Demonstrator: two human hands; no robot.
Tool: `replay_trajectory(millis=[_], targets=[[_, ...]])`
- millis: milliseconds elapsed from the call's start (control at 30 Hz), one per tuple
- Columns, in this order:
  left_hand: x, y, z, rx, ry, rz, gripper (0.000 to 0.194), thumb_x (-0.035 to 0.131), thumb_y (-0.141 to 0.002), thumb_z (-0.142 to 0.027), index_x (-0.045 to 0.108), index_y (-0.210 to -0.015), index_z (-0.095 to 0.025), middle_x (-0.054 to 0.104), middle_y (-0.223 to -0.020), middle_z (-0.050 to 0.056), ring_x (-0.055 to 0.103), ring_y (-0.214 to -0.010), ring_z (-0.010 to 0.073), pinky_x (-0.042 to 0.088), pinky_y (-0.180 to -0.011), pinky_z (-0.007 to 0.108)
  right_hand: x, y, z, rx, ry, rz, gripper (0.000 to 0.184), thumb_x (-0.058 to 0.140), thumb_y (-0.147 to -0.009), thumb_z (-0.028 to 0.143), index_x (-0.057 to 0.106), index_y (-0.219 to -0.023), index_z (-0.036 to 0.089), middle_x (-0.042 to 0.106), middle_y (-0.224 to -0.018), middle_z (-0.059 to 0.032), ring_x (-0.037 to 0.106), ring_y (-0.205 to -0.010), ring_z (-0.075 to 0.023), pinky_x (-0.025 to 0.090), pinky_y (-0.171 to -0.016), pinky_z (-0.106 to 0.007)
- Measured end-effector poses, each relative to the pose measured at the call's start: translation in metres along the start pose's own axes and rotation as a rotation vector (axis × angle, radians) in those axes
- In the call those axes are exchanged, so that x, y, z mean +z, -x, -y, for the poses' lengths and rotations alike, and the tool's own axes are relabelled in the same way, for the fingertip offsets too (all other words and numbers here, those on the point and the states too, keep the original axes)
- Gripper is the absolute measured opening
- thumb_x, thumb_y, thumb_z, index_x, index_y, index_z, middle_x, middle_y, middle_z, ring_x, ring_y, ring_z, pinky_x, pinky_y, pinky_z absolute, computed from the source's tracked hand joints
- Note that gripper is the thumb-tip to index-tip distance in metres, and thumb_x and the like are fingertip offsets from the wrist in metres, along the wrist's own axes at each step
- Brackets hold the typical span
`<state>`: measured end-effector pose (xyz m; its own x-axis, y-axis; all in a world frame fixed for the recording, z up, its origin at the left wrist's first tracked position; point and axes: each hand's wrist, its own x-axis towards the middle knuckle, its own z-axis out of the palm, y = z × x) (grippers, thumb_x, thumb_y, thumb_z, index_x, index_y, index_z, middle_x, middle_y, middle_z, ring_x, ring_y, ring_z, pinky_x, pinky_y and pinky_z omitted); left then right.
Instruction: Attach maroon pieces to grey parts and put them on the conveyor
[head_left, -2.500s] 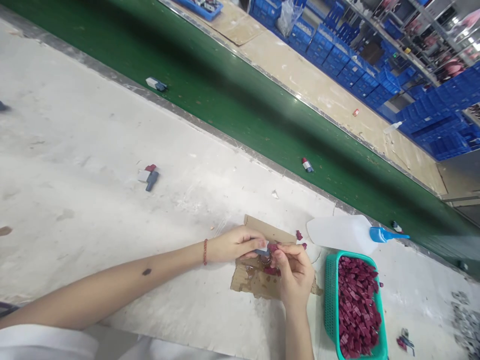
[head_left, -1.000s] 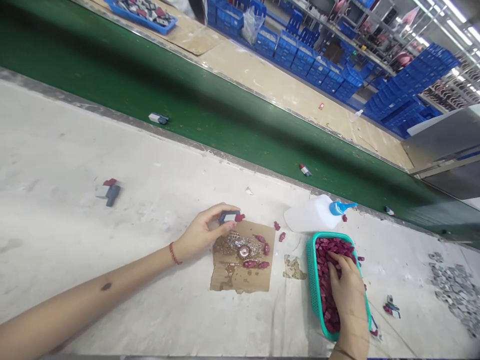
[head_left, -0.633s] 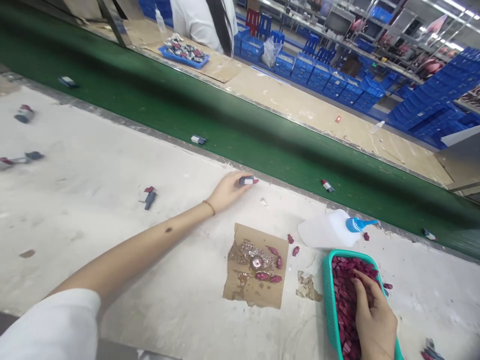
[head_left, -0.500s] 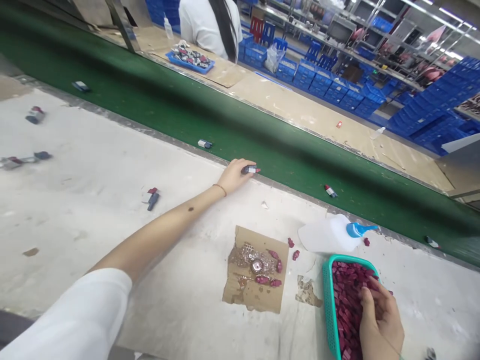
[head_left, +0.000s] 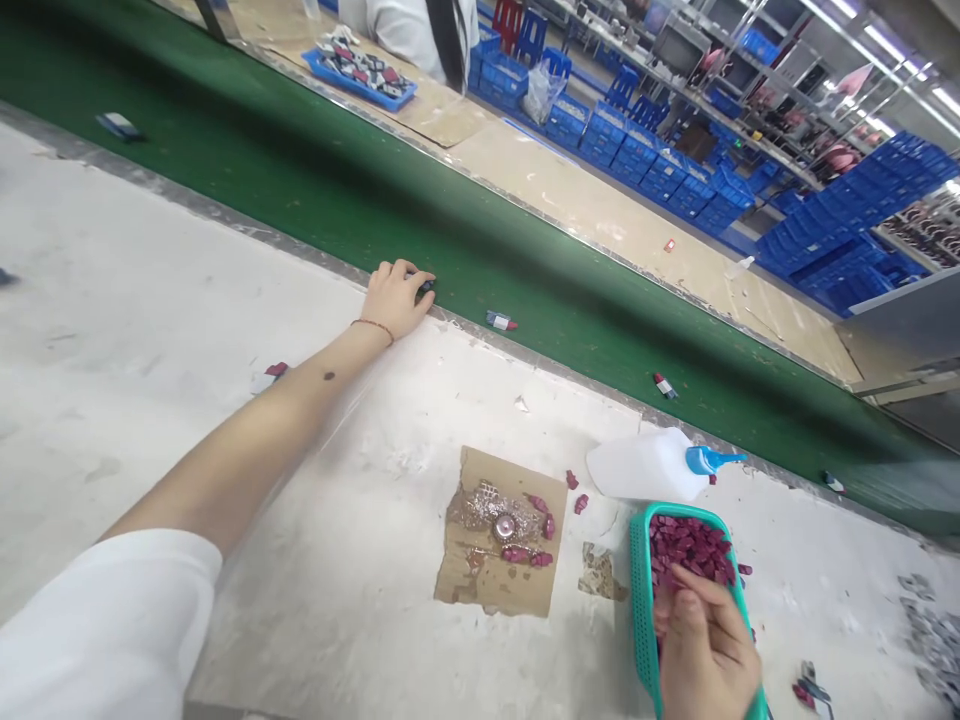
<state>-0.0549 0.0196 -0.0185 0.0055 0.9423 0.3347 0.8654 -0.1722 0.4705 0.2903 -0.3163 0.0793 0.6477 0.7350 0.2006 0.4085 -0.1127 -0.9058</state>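
Observation:
My left hand reaches to the near edge of the green conveyor belt, fingers curled over a small dark part. A small dark and white part with a red tip lies loose on the belt just right of that hand. My right hand is in the teal basket of dark red pieces, fingers drawn together over them. What they hold is hidden. Between the hands lies a cardboard scrap with glue smears and a few red pieces.
A white glue bottle with a blue nozzle lies behind the basket. More small parts ride the belt. Grey metal pieces sit at far right. Across the belt a person in white stands behind a blue tray.
My left hand carried the red-tipped part from the cardboard to the belt, let it go, and shifted left onto another dark part. My right hand went into the basket.

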Motion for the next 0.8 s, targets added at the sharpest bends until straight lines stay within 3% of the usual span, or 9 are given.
replay_trajectory(millis=[167,300,333,400,467,533,600,700,800], targets=[[-0.013,-0.004,-0.01,0.053,0.093,0.062,0.034,0.04,-0.09,-0.029,0.067,-0.105,-0.014,0.063,-0.109,0.017,0.054,-0.108,0.0362,0.039,-0.098,0.051,0.057,0.021,0.011,-0.04,0.015,0.451,0.019,0.071,-0.079,0.038,0.072,-0.075,0.019,0.072,-0.067,-0.0056,0.067,-0.059,-0.02,0.052,-0.05,-0.027],[-0.028,0.029,-0.045,-0.01,0.445,0.036,0.036,0.034,-0.095,-0.031,0.065,-0.101,-0.014,0.069,-0.095,0.011,0.062,-0.089,0.0242,0.048,-0.085,0.036,0.089,0.027,0.006,-0.028,0.047,0.634,0.022,0.064,-0.086,0.038,0.065,-0.073,0.019,0.069,-0.062,-0.0021,0.065,-0.052,-0.0166,0.051,-0.049,-0.025],[-0.032,0.042,-0.054,-0.044,0.561,0.09,0.035,0.037,-0.094,-0.034,0.065,-0.099,-0.014,0.069,-0.089,0.008,0.062,-0.08,0.0208,0.05,-0.077,0.032,0.093,0.027,0.004,-0.047,0.072,0.675,0.025,0.062,-0.088,0.038,0.063,-0.071,0.02,0.069,-0.062,-0.0019,0.064,-0.052,-0.0163,0.051,-0.049,-0.025],[-0.038,0.073,-0.072,-0.104,0.794,0.334,0.034,0.047,-0.09,-0.042,0.065,-0.094,-0.014,0.067,-0.079,0.006,0.059,-0.067,0.0164,0.049,-0.061,0.026,0.1,0.025,0.002,-0.13,0.134,0.752,0.03,0.057,-0.091,0.04,0.061,-0.069,0.02,0.069,-0.063,-0.002,0.064,-0.051,-0.016,0.05,-0.05,-0.025],[-0.045,0.104,-0.087,-0.188,1.027,0.606,0.036,0.059,-0.084,-0.046,0.064,-0.096,-0.014,0.068,-0.083,0.006,0.06,-0.066,0.0149,0.047,-0.056,0.024,0.104,0.022,0.001,-0.262,0.201,0.789,0.032,0.054,-0.094,0.042,0.061,-0.07,0.021,0.068,-0.063,-0.002,0.063,-0.052,-0.0161,0.049,-0.05,-0.025],[-0.052,0.131,-0.098,-0.286,1.222,0.772,0.04,0.068,-0.078,-0.044,0.061,-0.104,-0.014,0.069,-0.085,0.005,0.063,-0.069,0.0151,0.049,-0.059,0.025,0.106,0.018,0.0,-0.384,0.26,0.79,0.036,0.05,-0.096,0.044,0.061,-0.071,0.022,0.068,-0.063,-0.0021,0.061,-0.052,-0.016,0.048,-0.051,-0.026],[-0.059,0.152,-0.105,-0.363,1.348,0.817,0.043,0.074,-0.074,-0.037,0.06,-0.108,-0.016,0.071,-0.086,0.005,0.067,-0.077,0.0169,0.052,-0.069,0.028,0.105,0.016,-0.002,-0.457,0.303,0.785,0.038,0.045,-0.099,0.044,0.06,-0.072,0.023,0.067,-0.064,-0.0023,0.061,-0.053,-0.0161,0.047,-0.052,-0.026],[-0.066,0.172,-0.111,-0.42,1.406,0.802,0.033,0.077,-0.072,-0.032,0.064,-0.098,-0.015,0.074,-0.089,0.006,0.068,-0.089,0.0195,0.051,-0.083,0.033,0.102,0.015,-0.005,-0.516,0.346,0.773,0.039,0.042,-0.101,0.043,0.058,-0.071,0.023,0.066,-0.063,-0.002,0.061,-0.055,-0.0163,0.046,-0.054,-0.026],[-0.067,0.184,-0.114,-0.477,1.434,0.808,0.029,0.078,-0.072,-0.032,0.064,-0.091,-0.016,0.074,-0.09,0.006,0.067,-0.091,0.0198,0.05,-0.085,0.033,0.098,0.018,-0.004,-0.577,0.365,0.767,0.037,0.045,-0.1,0.039,0.058,-0.07,0.023,0.062,-0.059,-0.0003,0.058,-0.052,-0.0158,0.042,-0.051,-0.026]])
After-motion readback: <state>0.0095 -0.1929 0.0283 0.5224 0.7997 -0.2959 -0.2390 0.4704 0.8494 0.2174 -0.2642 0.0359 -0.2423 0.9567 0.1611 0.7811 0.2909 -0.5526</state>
